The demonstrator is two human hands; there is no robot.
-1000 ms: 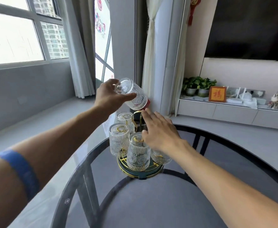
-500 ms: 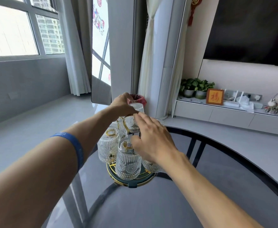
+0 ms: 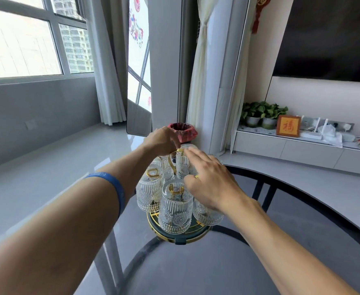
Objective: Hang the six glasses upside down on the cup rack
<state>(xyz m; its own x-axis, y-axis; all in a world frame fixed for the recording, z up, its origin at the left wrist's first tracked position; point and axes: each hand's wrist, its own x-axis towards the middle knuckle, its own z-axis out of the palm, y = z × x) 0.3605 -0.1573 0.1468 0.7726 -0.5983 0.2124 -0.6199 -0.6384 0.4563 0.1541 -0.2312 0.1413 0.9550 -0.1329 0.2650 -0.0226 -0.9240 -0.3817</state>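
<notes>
Both arms reach fwd to the cup rack [image 3: 178, 236]. Left forearm comes in from lower left, bare, w/ a blue band [image 3: 113, 188] around it well short of the wrist. Left hand [image 3: 163, 140] sits at the rack's far top, back of hand up, fingers curled down and pinched round the base of the rear glass [image 3: 184, 160] on the rack. Right arm enters from lower right, also bare. Right hand [image 3: 212, 184] lies palm-down over the rack's right side, fingers spread and extended toward the rack's centre, index tip just beside the left hand's fingertips; can't tell what it touches underneath.
</notes>
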